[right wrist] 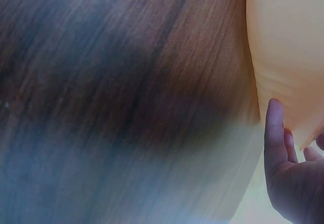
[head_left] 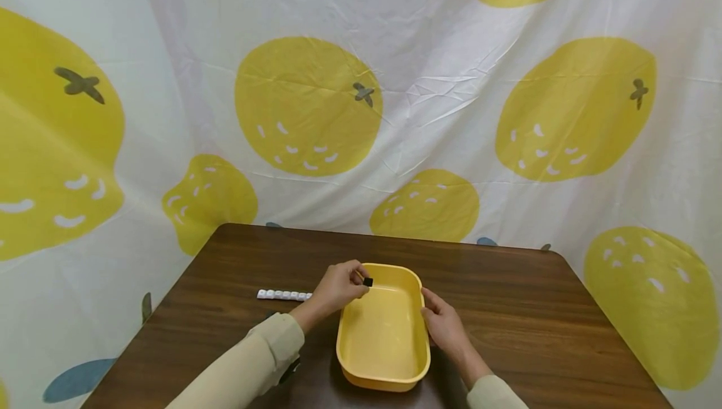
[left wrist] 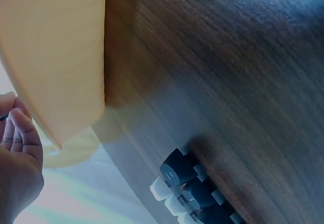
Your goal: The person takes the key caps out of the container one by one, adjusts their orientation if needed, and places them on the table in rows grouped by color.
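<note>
Between its thumb and fingers my left hand point(head_left: 340, 285) pinches a small black keycap point(head_left: 368, 282), held over the far left part of a yellow plastic tray point(head_left: 385, 379). In the left wrist view that hand point(left wrist: 21, 155) is at the left edge, by the tray's wall point(left wrist: 55, 57), and only a dark sliver of the keycap shows. My right hand point(head_left: 447, 326) grips the tray's right rim. Its fingers lie along the outer wall in the right wrist view, with the thumb partly cut off by the frame. The tray's visible floor is bare.
A row of white keycaps point(head_left: 280, 295) lies left of the tray, partly hidden by the left arm. Black keycaps point(left wrist: 178, 167) stand beside them in the left wrist view. Behind the brown wooden table point(head_left: 524, 309) hangs a lemon-print curtain point(head_left: 429, 102).
</note>
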The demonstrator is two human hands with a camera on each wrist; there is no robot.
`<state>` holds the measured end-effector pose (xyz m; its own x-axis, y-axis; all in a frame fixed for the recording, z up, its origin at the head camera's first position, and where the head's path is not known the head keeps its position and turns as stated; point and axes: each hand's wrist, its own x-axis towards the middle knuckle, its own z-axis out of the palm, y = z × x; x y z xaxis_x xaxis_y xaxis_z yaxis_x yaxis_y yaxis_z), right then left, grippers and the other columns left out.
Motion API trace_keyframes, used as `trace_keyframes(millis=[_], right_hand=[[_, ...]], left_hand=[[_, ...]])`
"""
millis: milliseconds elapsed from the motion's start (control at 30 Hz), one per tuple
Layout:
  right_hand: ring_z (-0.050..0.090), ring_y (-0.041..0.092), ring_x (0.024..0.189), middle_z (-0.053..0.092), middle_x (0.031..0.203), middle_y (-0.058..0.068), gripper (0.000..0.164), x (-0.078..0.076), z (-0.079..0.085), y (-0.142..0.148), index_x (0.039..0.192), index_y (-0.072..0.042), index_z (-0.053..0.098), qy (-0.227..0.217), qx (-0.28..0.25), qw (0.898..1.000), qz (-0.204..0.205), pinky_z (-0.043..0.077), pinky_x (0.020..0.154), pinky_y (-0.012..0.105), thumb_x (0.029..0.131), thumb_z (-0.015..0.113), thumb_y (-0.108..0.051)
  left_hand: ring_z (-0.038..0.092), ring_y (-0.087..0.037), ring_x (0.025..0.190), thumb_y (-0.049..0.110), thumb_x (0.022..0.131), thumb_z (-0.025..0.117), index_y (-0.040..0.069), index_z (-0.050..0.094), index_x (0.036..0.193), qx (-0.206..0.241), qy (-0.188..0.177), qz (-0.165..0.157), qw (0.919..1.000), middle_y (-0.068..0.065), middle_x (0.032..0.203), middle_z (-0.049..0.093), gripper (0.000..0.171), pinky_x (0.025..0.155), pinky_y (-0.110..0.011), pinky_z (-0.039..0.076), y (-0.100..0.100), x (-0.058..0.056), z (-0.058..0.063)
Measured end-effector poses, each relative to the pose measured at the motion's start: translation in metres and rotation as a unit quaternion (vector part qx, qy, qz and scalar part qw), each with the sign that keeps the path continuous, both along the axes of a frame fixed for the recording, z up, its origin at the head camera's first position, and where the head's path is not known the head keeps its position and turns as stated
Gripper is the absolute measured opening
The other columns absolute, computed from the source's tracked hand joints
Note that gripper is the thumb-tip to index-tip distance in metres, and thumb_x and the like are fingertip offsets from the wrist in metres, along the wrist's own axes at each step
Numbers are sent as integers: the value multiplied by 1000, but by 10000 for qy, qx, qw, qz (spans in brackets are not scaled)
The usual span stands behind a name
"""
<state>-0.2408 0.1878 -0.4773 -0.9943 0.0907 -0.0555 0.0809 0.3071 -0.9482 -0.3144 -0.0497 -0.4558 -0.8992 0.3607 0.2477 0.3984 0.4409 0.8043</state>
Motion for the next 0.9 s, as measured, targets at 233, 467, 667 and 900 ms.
trace_keyframes(millis=[233,467,667,900], right_hand=[[66,26,71,62,114,26,49,-1,-1,-1,150,0,40,6,-12,10000,9,56,55,39,101,46,-5],[66,25,70,62,113,26,49,-2,-2,0,149,0,40,31,-4,10000,-14,56,54,39,101,47,-5],[66,25,70,62,113,25,49,-1,-2,0,149,0,40,36,-25,10000,6,56,54,40,101,47,-5],[65,24,67,63,111,25,49,-1,-3,1,149,0,40,53,-31,10000,-12,55,52,39,101,47,-4]], left_hand=[[61,-10,68,-3,76,75,6,64,85,-213,155,27,9996,-3,82,67,17,55,-25,50,-1,-1,-2],[59,-12,75,0,80,75,2,70,99,-309,200,-147,9992,-1,85,66,20,62,-25,50,-2,-2,-4],[68,-26,73,5,90,70,1,71,115,13,-207,-292,9994,-13,87,70,26,56,-29,51,-3,-2,-4],[68,-31,77,12,94,69,5,71,116,159,-190,-227,9994,-2,86,68,23,59,-30,53,-10,0,2]])
